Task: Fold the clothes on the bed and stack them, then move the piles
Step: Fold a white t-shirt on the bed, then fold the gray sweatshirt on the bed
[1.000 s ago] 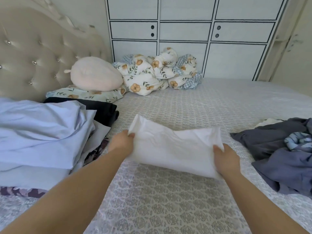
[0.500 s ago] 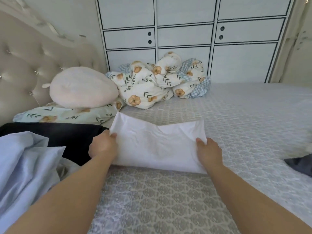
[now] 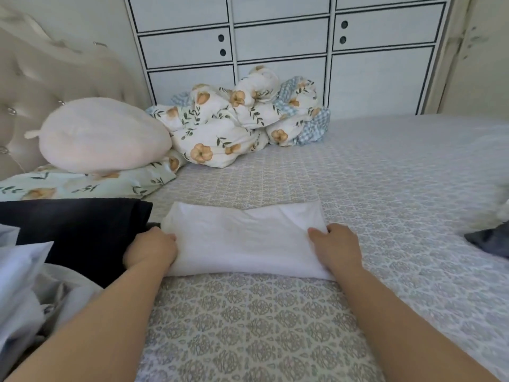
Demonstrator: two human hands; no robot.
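Note:
A folded white garment [image 3: 242,238] lies flat on the patterned bed sheet [image 3: 275,326] in the middle of the view. My left hand [image 3: 151,250] grips its left end with the fingers curled into the fabric. My right hand [image 3: 337,248] grips its right end, thumb on top. To the left lies a stack of folded clothes: a black piece [image 3: 80,230] above pale blue ones [image 3: 19,285]. A dark grey garment [image 3: 490,238] of the unfolded heap shows at the right edge.
A pink round cushion [image 3: 102,136] rests on a floral pillow [image 3: 82,186] by the tufted headboard [image 3: 41,86]. A bunched floral quilt [image 3: 237,125] lies at the far side against white cabinet doors [image 3: 275,51].
Both hands carried the white garment to the left and lowered it onto the sheet beside the black piece. The view turned left, so the grey heap slid to the right edge.

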